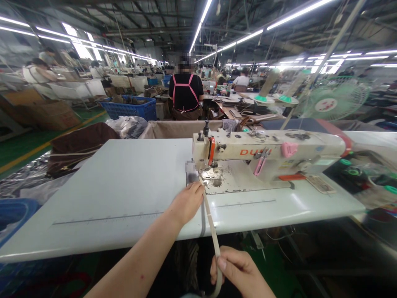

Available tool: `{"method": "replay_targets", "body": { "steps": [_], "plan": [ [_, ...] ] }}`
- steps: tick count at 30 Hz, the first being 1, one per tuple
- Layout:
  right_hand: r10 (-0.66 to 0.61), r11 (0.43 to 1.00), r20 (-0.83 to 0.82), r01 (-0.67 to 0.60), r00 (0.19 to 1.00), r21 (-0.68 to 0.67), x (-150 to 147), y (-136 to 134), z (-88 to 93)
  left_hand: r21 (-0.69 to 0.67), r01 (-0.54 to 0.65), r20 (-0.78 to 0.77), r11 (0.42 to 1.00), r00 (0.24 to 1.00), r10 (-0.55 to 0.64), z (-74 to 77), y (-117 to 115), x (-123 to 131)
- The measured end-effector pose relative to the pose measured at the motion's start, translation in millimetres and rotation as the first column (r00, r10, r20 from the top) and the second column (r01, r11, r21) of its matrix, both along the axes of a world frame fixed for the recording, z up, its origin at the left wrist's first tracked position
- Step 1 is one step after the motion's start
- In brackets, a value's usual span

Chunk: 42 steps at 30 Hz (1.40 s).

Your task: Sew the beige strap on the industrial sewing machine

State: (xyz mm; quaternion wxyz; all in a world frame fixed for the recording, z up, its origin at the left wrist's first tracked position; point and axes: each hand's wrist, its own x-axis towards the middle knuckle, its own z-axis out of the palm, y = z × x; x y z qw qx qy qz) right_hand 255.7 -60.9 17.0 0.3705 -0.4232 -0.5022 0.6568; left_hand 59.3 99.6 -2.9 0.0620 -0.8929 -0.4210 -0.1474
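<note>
A narrow beige strap [212, 225] runs from the needle area of a cream sewing machine [266, 155] down over the front edge of the white table [124, 186]. My left hand [187, 203] rests on the table beside the needle plate, fingers closed and pressing the strap's upper end. My right hand [238, 271] is below the table edge, pinching the strap's lower part between thumb and fingers. A grey strip lies alongside the strap at the table edge.
A person in a black shirt with pink apron straps [186, 93] stands with their back to me beyond the table. A blue crate [130, 108] and cardboard boxes [46, 111] lie at the left. A green fan [333, 99] and thread cones [356, 169] stand at the right.
</note>
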Motion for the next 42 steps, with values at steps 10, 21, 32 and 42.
{"method": "replay_targets", "body": {
  "steps": [10,21,32,42],
  "plan": [
    [0.071,0.996,0.005,-0.071,0.997,0.054,-0.5,-2.6,6.3,0.022,0.026,-0.04,0.999,0.999,-0.026,-3.6,1.2,-2.2],
    [0.095,0.991,0.044,-0.099,0.995,0.088,2.7,-1.3,2.9,0.029,0.03,-0.025,0.999,0.999,-0.029,-5.7,1.5,-2.5],
    [0.124,0.989,0.012,-0.125,0.992,0.083,-0.4,0.0,-15.9,0.069,-0.005,-0.02,0.998,1.0,0.007,-10.7,5.6,1.6],
    [0.074,0.984,0.074,-0.085,0.994,0.159,2.9,11.1,-11.0,0.027,0.032,-0.03,0.999,0.999,-0.031,-3.3,0.6,0.5]
  ]
}}
